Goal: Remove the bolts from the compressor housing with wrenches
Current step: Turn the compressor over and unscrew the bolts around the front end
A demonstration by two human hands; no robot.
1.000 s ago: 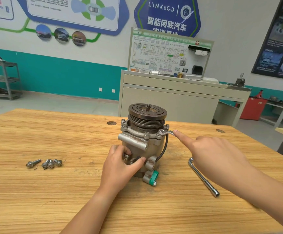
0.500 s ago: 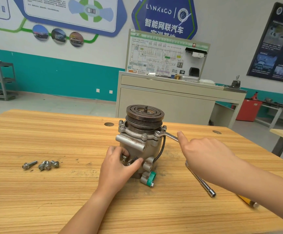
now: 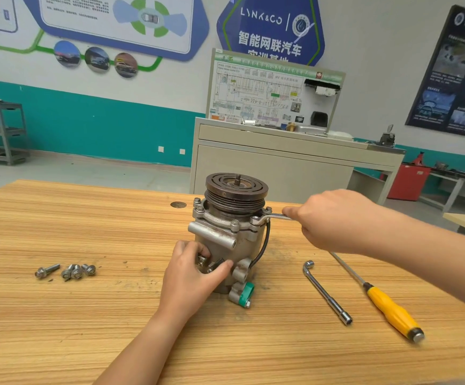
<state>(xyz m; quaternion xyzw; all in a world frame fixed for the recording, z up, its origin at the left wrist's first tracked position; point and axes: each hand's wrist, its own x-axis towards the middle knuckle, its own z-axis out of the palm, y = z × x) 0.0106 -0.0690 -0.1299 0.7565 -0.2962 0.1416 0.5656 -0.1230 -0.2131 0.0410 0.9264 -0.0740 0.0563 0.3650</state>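
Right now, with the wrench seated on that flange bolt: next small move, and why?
Probably swing the wrench handle a short arc to break the bolt loose. Its ring end sits on the bolt head, the right hand grips the handle, and the left hand braces the compressor housing.

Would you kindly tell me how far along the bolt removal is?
Done: several loose bolts lie left of the housing. In hand: the right hand holds a wrench on a right-side flange bolt while the left hand grips the housing. Left: other flange bolts sit seated.
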